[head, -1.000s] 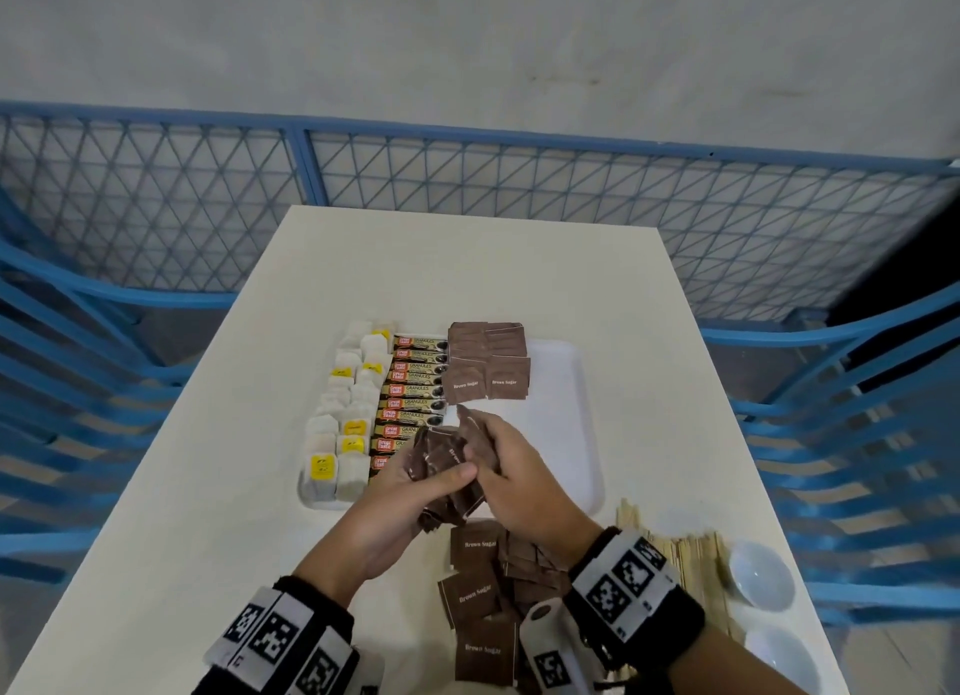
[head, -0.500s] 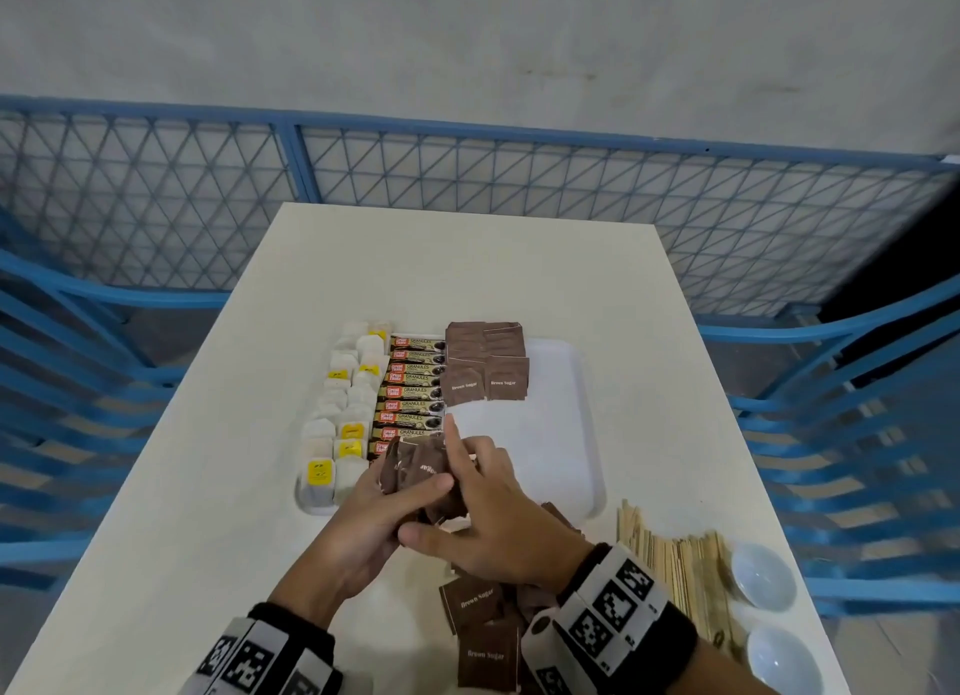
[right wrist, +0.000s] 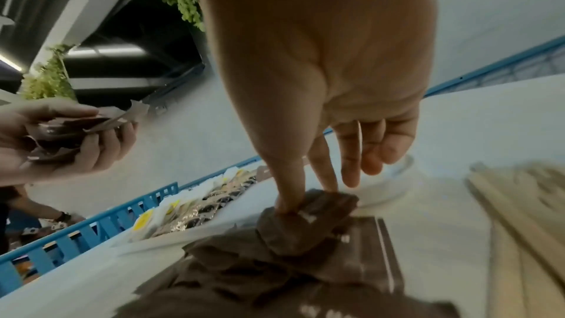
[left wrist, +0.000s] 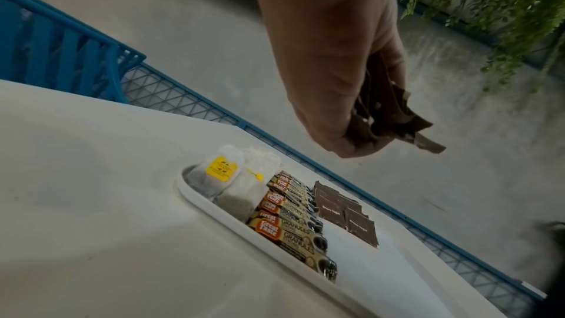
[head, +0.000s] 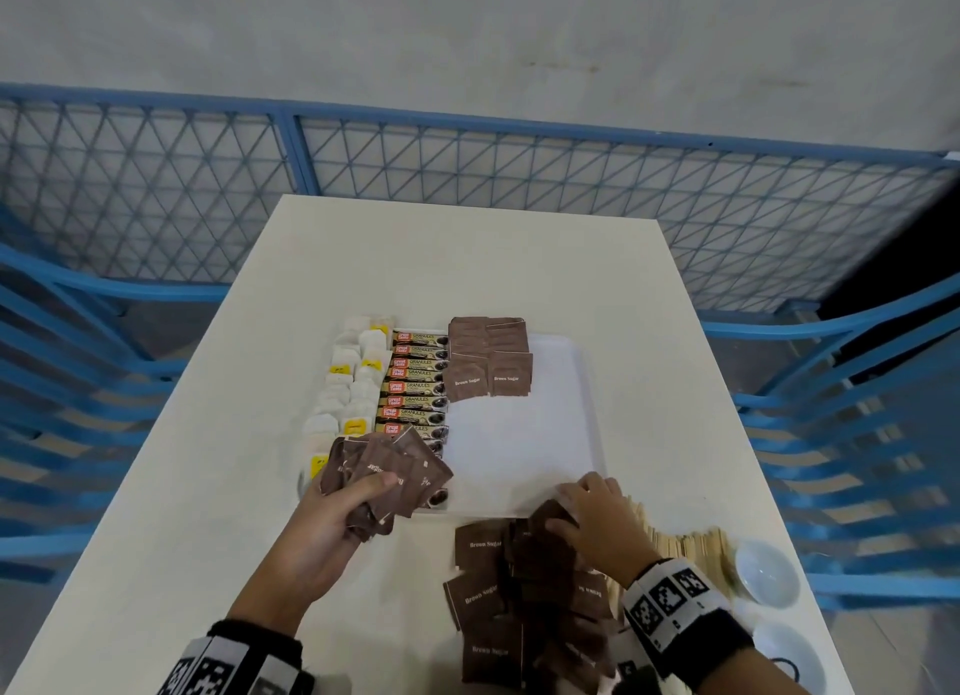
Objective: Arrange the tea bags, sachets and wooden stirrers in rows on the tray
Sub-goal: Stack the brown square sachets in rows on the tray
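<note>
My left hand [head: 358,491] grips a fanned bunch of brown sugar sachets [head: 387,468] above the near left corner of the white tray [head: 519,445]. The left wrist view shows that bunch [left wrist: 394,115] curled in the fingers. My right hand [head: 576,512] is down on the loose sachet pile [head: 498,606] in front of the tray. Its thumb and forefinger pinch one brown sachet [right wrist: 308,221]. On the tray lie rows of tea bags [head: 353,382], coffee granule sticks [head: 415,382] and brown sachets [head: 488,361]. Wooden stirrers [head: 685,543] lie to the right of the pile.
Two small white bowls [head: 766,575] [head: 789,658] stand at the table's near right edge. The right half of the tray is bare. Blue chairs flank the table, and a blue mesh fence [head: 467,174] runs behind it.
My right hand has left the bunch held in my left hand and dropped to the near right onto the loose pile. The left hand stays put with the bunch.
</note>
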The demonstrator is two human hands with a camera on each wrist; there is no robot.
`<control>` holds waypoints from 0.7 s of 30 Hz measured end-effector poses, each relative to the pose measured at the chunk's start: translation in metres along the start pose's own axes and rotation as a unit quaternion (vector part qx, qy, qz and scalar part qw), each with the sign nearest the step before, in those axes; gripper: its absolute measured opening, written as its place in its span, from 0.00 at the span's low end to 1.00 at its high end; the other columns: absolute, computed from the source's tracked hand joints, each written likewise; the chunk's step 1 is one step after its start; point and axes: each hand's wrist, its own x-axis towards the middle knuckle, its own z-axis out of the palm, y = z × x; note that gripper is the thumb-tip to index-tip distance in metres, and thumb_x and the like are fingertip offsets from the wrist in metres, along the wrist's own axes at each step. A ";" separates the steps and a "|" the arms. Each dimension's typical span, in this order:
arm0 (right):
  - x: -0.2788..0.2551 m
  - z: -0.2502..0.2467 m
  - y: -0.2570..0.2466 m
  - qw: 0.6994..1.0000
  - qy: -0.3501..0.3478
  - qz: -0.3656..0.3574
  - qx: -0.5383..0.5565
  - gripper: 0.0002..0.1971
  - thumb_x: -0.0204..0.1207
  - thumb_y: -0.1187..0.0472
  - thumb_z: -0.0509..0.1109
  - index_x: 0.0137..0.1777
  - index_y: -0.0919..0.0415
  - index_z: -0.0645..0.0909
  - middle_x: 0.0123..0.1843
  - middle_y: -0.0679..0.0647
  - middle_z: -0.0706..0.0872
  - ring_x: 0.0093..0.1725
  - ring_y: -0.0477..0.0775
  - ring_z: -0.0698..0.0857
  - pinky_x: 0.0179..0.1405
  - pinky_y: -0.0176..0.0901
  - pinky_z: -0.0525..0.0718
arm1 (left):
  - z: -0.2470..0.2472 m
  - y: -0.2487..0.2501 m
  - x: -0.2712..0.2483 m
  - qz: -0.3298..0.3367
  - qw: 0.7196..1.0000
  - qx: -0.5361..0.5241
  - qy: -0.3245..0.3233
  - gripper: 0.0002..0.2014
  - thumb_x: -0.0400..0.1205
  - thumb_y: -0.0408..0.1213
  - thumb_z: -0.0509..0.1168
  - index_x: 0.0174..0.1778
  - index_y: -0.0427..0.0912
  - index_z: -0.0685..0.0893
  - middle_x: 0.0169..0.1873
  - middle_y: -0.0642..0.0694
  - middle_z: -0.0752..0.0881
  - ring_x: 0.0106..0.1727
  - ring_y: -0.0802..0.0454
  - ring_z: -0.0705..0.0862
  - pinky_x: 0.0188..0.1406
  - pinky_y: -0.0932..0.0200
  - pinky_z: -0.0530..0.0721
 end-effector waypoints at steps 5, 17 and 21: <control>-0.002 0.003 -0.003 0.995 0.044 -0.019 0.088 0.12 0.76 0.54 0.69 0.57 0.56 0.77 0.53 0.48 0.75 0.57 0.50 0.73 0.56 0.32 0.70 | 0.004 0.003 -0.001 -0.003 1.000 0.022 -0.004 0.28 0.50 0.32 0.78 0.48 0.40 0.84 0.36 0.42 0.90 0.34 0.48 0.89 0.21 0.60 0.80; -0.006 -0.059 -0.053 0.835 0.011 -0.003 0.550 0.07 0.74 0.72 0.69 0.44 0.59 0.77 0.39 0.53 0.83 0.40 0.52 0.82 0.45 0.47 0.85 | 0.020 0.007 -0.006 -0.024 0.996 0.050 -0.072 0.22 0.46 0.35 0.75 0.38 0.40 0.91 0.33 0.39 0.89 0.32 0.46 0.89 0.21 0.65 0.79; 0.000 -0.068 -0.072 0.802 0.043 -0.006 0.596 0.12 0.74 0.70 0.70 0.36 0.59 0.71 0.26 0.49 0.79 0.29 0.43 0.78 0.29 0.32 0.78 | 0.026 0.007 -0.008 -0.035 0.991 0.065 -0.112 0.20 0.46 0.34 0.75 0.36 0.43 0.93 0.34 0.40 0.90 0.35 0.46 0.90 0.28 0.61 0.85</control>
